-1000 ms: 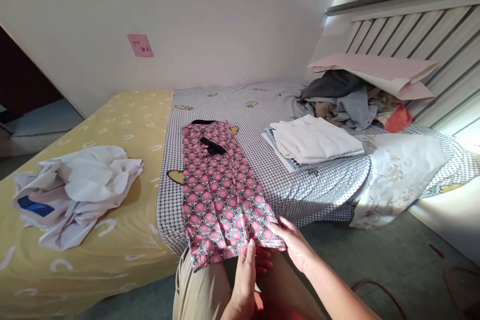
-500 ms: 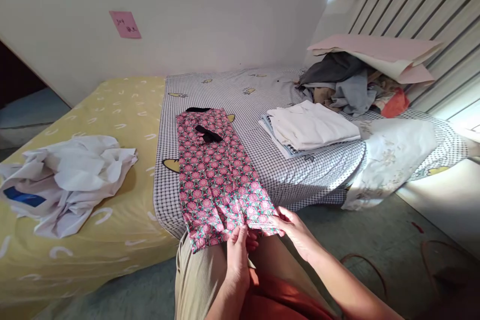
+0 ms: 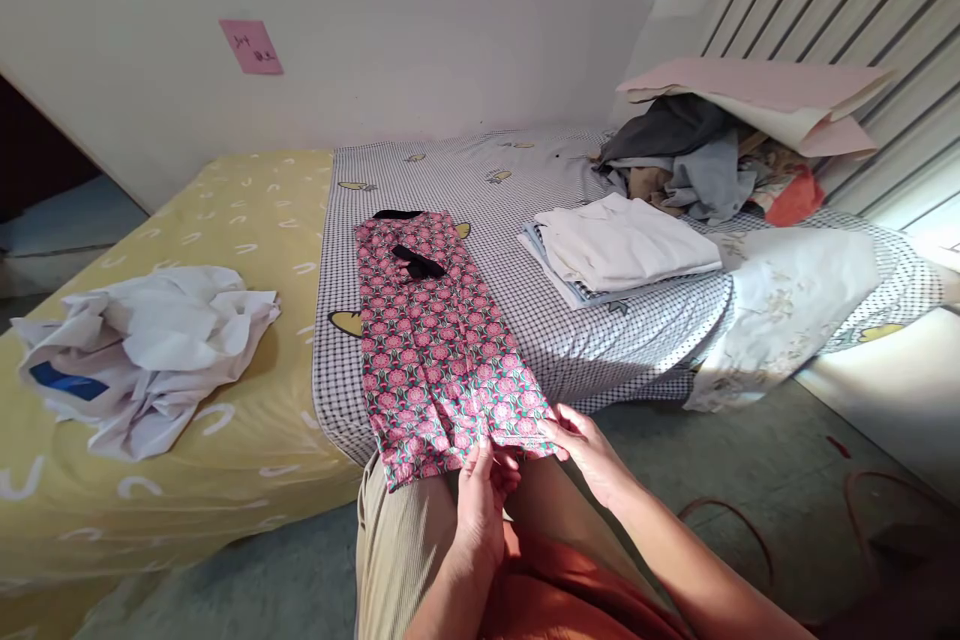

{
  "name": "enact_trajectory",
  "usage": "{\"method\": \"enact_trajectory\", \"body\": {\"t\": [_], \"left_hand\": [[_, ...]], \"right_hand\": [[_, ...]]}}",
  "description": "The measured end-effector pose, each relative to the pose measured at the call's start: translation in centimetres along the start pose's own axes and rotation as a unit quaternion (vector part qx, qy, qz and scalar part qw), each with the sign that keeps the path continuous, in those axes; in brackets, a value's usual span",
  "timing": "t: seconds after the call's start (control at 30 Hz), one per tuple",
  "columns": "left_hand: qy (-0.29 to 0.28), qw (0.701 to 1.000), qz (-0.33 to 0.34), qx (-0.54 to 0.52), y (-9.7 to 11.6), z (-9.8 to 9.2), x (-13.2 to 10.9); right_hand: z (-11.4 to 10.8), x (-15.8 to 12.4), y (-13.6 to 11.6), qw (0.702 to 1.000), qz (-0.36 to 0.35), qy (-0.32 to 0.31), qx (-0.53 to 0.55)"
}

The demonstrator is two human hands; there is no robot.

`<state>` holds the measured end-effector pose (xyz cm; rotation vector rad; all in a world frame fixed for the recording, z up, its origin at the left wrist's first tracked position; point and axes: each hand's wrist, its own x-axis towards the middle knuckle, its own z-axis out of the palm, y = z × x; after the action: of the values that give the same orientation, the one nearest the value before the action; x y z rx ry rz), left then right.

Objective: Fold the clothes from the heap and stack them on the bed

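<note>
A pink flower-print garment (image 3: 439, 350) with black trim lies lengthwise on the checked mattress (image 3: 525, 210), its lower hem hanging over the edge onto my lap. My left hand (image 3: 480, 500) pinches the hem near its middle. My right hand (image 3: 589, 450) grips the hem's right corner. Both hands are closed on the cloth, side by side.
A folded white stack (image 3: 619, 250) sits right of the garment. Behind it lies a heap of unfolded clothes (image 3: 697, 170) under pink card sheets (image 3: 765, 95). A crumpled white garment (image 3: 150, 350) rests on the yellow mattress (image 3: 225, 220) at left. Floor lies to the right.
My hands have slid slightly up and closer together along the hem, and the left thumb has closed onto the cloth. The view has shifted a little.
</note>
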<state>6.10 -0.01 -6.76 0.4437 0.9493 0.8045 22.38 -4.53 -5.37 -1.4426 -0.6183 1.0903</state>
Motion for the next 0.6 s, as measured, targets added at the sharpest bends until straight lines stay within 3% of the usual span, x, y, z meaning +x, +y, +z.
{"method": "enact_trajectory", "body": {"t": [0.5, 0.6], "left_hand": [[-0.028, 0.999, -0.014, -0.032, -0.7, -0.5, 0.7], [-0.033, 0.999, -0.029, -0.023, -1.0, -0.9, 1.1]], "right_hand": [[-0.8, -0.2, 0.7, 0.995, -0.013, -0.012, -0.094], [-1.5, -0.1, 1.1, 0.993, -0.009, 0.038, -0.11]]}}
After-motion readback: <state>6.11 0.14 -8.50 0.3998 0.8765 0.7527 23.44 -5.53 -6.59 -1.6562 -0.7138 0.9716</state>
